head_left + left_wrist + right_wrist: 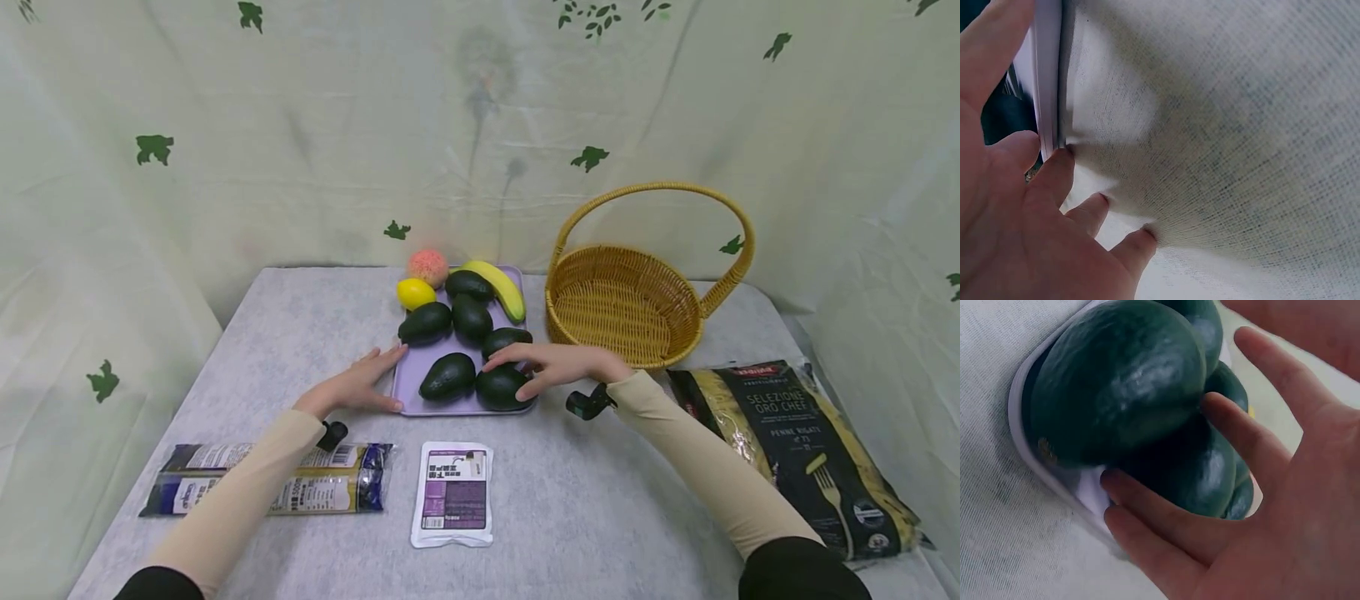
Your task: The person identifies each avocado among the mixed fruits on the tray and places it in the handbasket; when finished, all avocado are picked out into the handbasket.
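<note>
Several dark green avocados lie on a lilac tray (420, 407), along with a banana (498, 286). A pink round fruit (428, 267) and a lemon (416, 293) are at its far left corner. My left hand (356, 387) is spread at the tray's left edge, with fingertips on the cloth in the left wrist view. My right hand (557, 365) reaches over the tray's right side, fingers extended over the front right avocado (501, 388). Those fingers (1241, 431) look spread beside the avocados in the right wrist view; whether they press on one I cannot tell.
A wicker basket (622, 308) with a tall handle stands at the back right. A large penne bag (795, 458) lies on the right. In front are a white and purple packet (453, 495) and, under the left forearm, blue-ended packaged goods (330, 479).
</note>
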A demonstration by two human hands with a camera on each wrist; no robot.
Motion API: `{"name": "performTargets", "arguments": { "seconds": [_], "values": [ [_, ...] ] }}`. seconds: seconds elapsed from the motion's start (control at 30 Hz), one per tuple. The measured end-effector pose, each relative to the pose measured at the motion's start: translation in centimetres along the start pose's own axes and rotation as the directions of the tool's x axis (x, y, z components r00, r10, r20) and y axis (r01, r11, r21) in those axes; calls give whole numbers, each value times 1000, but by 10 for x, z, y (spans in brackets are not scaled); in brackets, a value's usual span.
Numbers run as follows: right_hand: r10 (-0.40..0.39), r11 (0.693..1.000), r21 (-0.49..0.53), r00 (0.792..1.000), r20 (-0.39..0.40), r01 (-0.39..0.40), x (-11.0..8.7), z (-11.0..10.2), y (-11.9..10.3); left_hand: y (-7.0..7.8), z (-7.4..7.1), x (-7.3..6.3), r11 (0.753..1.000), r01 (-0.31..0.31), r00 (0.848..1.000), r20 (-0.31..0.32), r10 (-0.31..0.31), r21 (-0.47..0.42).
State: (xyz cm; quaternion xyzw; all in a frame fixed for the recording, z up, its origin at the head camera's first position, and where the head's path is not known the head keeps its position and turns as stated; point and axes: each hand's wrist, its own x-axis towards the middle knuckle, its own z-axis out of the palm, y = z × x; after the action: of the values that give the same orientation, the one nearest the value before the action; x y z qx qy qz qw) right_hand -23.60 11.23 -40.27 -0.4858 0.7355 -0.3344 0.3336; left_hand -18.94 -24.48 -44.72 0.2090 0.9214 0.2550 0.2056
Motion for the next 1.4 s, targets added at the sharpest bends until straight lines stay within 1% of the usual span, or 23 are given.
{"name": "performTargets", "arguments": {
  "seconds": [0.1,0.2,0.3,0.37,0.47,0.57,0.63,0.77,0.9,1.0,1.1,1.2,1.27,1.4],
  "values": [
    [11,998,-70,1000,12,-10,7,3,0,0,0,0,1000,-2,1000,0,2,-3],
    [17,987,-158,1000,13,-14,13,6,1,0,0,0,1000,0,1000,4,0,-3],
    [8,974,-226,1000,-16,-11,16,10,3,0,0,1,1000,1,1000,7,-1,-4],
    [-3,971,-238,999,-44,-8,16,12,4,0,0,1,1000,-1,1000,6,1,-5],
    [-17,981,-194,996,-84,0,14,14,5,1,1,1,1000,-7,1000,2,7,-6],
    [-12,995,-97,994,-108,2,9,13,7,1,1,0,1000,-15,1000,-3,15,-2],
    [-4,1000,-31,992,-123,0,4,11,8,1,1,-1,1000,-16,1000,-5,16,-2],
    [17,997,84,985,-170,-3,-5,5,9,1,1,-2,1000,-13,1000,-11,13,-3],
    [42,983,184,973,-226,0,-18,-6,6,-1,2,-2,1000,-13,1000,-13,13,4],
    [91,977,213,954,-285,-29,-31,-15,4,-1,3,-3,1000,-17,1000,-14,17,3],
    [159,963,261,925,-346,-68,-48,-25,3,-1,3,-3,1000,-23,1000,-16,23,0],
    [204,946,315,889,-409,-72,-65,-38,5,-1,2,-3,1000,-26,1000,-18,26,0],
    [226,931,360,867,-444,-59,-76,-46,9,-1,2,-3,1000,-26,1000,-18,26,2],
    [293,908,414,805,-516,-65,-95,-61,21,-1,2,-3,1000,-18,1000,-10,18,2]
  ]
}}
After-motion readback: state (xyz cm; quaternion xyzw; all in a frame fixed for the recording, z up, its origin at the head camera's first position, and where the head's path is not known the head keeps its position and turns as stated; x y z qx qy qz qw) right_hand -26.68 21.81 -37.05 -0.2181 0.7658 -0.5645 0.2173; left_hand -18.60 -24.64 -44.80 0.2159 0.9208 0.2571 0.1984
